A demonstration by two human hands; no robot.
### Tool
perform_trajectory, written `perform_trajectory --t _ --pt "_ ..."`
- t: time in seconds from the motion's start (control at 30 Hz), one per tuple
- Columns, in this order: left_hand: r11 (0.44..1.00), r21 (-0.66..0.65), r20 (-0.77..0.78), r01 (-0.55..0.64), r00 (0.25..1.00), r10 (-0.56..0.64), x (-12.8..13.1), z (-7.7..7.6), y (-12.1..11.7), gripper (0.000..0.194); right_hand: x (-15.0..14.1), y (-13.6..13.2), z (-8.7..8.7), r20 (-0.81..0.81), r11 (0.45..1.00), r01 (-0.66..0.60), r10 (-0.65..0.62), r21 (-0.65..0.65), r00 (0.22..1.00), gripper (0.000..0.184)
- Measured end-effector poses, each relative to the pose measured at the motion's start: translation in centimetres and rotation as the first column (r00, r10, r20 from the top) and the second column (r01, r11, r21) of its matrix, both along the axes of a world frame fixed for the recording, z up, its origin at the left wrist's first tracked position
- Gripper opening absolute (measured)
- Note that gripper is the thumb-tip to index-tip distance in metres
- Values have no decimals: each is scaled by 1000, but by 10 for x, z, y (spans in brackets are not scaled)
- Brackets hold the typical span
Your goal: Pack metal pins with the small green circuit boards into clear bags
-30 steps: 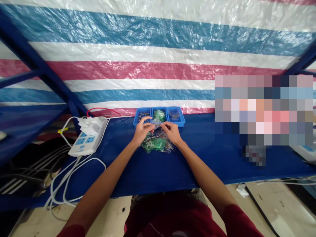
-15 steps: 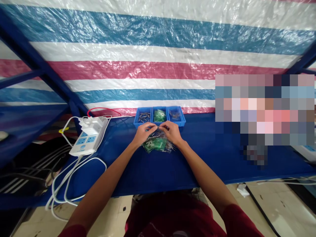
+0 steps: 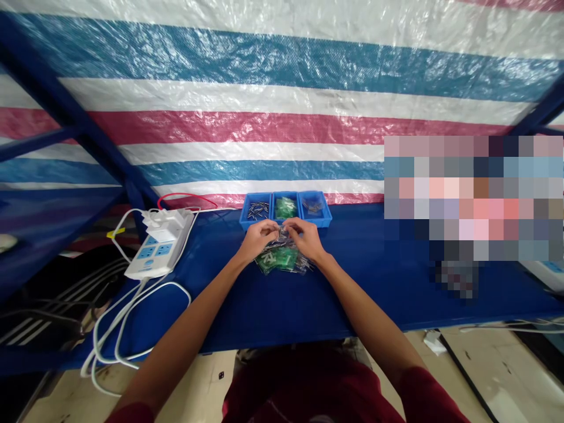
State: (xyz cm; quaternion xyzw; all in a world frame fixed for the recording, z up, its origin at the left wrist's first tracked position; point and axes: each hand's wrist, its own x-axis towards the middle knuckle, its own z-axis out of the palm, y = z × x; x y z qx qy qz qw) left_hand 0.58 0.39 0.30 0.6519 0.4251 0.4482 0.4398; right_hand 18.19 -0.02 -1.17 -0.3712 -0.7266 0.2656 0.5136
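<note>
My left hand (image 3: 259,239) and my right hand (image 3: 305,237) face each other just in front of the blue bins. Thumb and fingers of both are pinched on what looks like a small clear plastic bag (image 3: 282,232) stretched between them; its contents are too small to make out. Below my fingers lies a pile of green packets (image 3: 284,259) in clear plastic, mixed with thin metal pieces (image 3: 305,262). Behind the hands, the left blue bin (image 3: 247,223) holds slim metal pieces, the middle one green packets (image 3: 285,207), and the right one clear bags (image 3: 312,205).
On the left of the blue table (image 3: 374,282), a white power strip (image 3: 155,252) carries plugged-in chargers, and white cables (image 3: 126,320) loop over the front edge. Striped plastic sheeting (image 3: 264,126) hangs behind. A blurred-out patch (image 3: 471,200) covers the right side.
The fingertips have parted slightly and come a little lower, and more clear plastic shows between them. The bins and pile stay as they were.
</note>
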Motion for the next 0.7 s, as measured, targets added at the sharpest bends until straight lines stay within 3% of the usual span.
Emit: perform_trajectory --t 0.13,0.3,0.47,0.57,0.7 --pt "998 -60 139 2 990 6 2 -1 0 30 2 -1 0 88 994 1 -11 108 996 27" --pt "994 -93 235 65 971 -41 3 -4 2 32 2 1 1 105 993 19 -32 120 994 14" --pt "999 -12 138 34 990 -32 0 -3 4 46 0 1 2 57 997 74 -73 -19 996 16" --pt "998 58 11 -30 1000 30 -2 -2 3 39 1 1 3 -18 989 40 -43 -146 999 16" --pt "998 -39 125 -48 991 52 -1 -1 2 35 4 0 5 -13 990 -71 70 -124 997 33"
